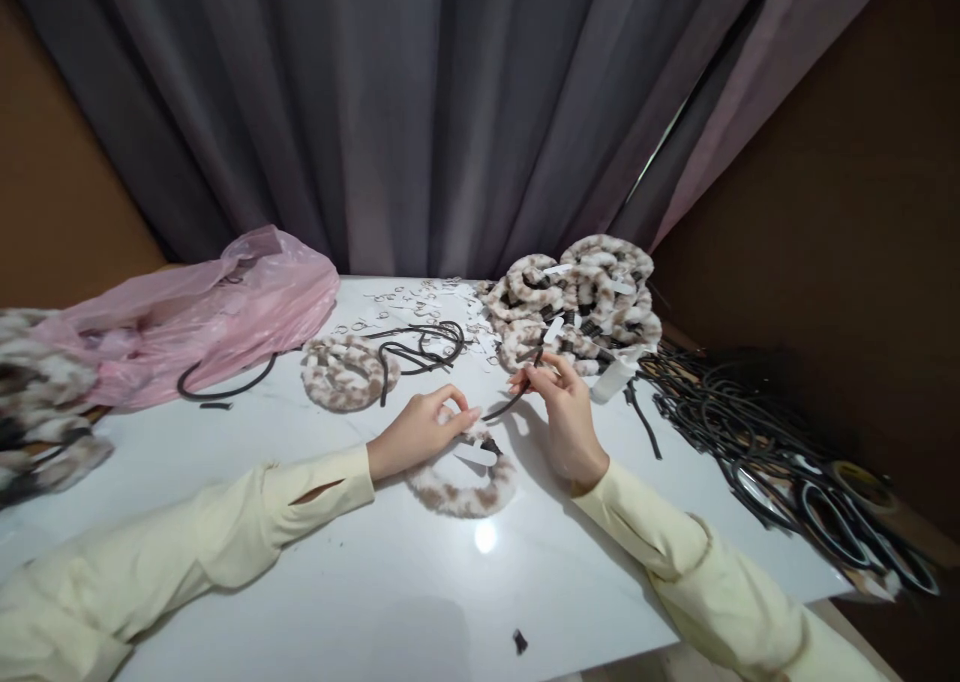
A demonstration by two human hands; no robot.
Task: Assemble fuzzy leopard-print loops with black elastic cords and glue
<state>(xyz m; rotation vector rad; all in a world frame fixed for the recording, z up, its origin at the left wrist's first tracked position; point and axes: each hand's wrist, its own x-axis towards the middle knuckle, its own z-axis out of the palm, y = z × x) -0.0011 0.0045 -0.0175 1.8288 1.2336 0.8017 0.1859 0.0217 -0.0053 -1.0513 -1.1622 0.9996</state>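
My right hand [564, 408] is closed in a pinch on a thin black cord [504, 408], whose lower end points down toward my left hand. The fingers of my left hand [424, 428] are pinched together at the upper end of a fluffy white-and-brown ring [463, 500]. That ring lies on the white table, with a white tag [475, 454] and a black band at its upper right. My fingertips partly hide where the cord and ring meet, so I cannot tell whether they touch. A second fluffy ring [343, 386] lies flat beyond my left hand.
Fluffy rings [592, 287] with white tags are heaped at the back right, beside a small white bottle [615, 376]. Black cords [720, 412] pile along the right edge. Loose cords [424, 347] and small rings lie at the back. A pink plastic bag [217, 312] sits left.
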